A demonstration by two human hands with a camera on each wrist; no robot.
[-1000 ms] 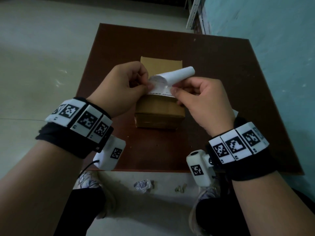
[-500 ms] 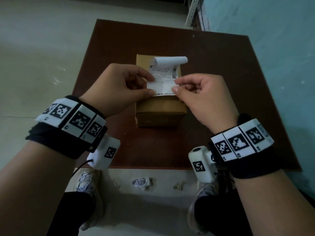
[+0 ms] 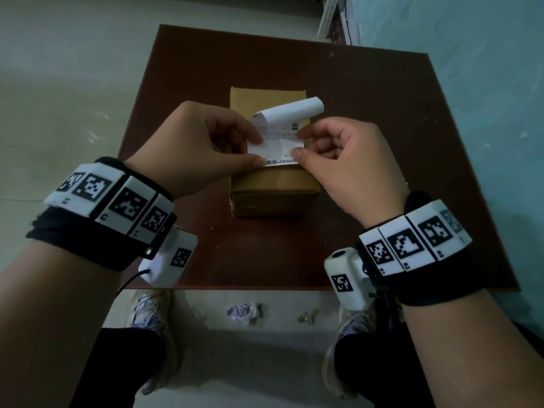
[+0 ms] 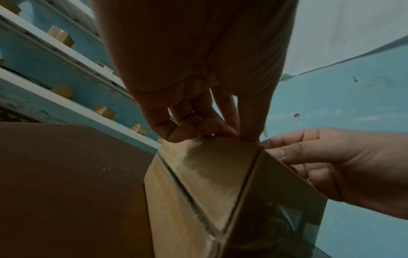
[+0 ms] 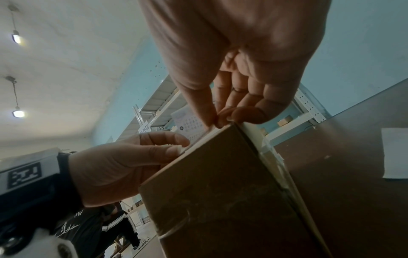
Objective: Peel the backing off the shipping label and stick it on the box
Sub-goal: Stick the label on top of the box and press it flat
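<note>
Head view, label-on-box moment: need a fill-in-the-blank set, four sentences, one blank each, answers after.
1. The white printed shipping label is held above the brown cardboard ____.
2. The left hand pinches the label's ____ edge, and the right hand pinches the opposite edge.
3. The label's far end is ____ into a roll.
4. The cardboard box stands on a dark brown ____.

Missing words: box; left; curled; table

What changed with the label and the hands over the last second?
The label went from bunched and lifted between the fingers to stretched flat, printed side up, low over the box, its far end curled. The left hand and right hand spread to its side edges, each keeping a pinching grip. The box stayed put on the table.
</note>
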